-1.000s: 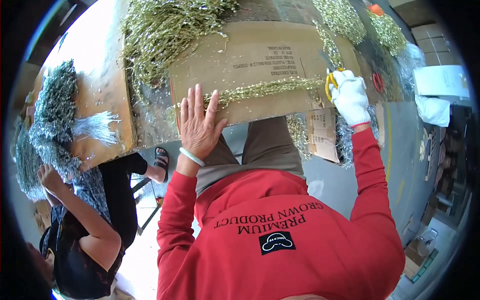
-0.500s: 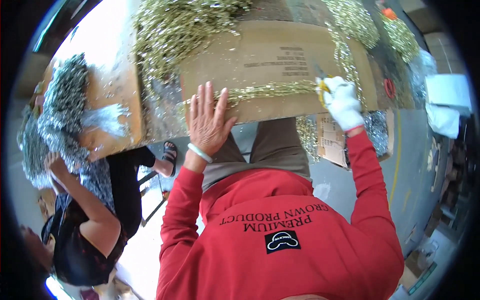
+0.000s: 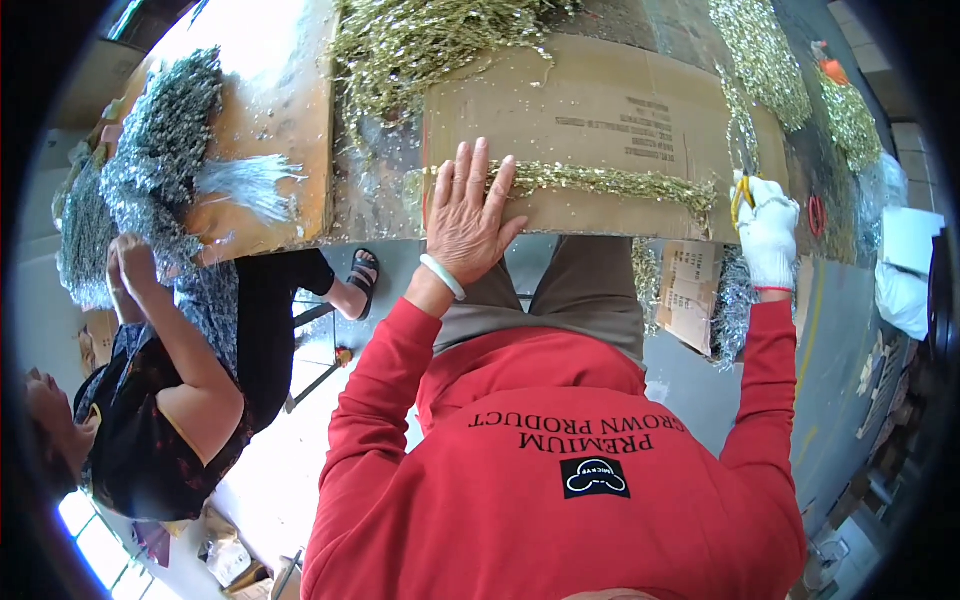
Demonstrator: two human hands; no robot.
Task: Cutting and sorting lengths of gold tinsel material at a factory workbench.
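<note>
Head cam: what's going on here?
A person in a red top works at a table covered with cardboard. The left hand lies flat on a strip of gold tinsel laid across the cardboard. The gloved right hand holds yellow-handled scissors at the strip's right end. More gold tinsel is piled behind. On the left, another person handles silver tinsel.
</note>
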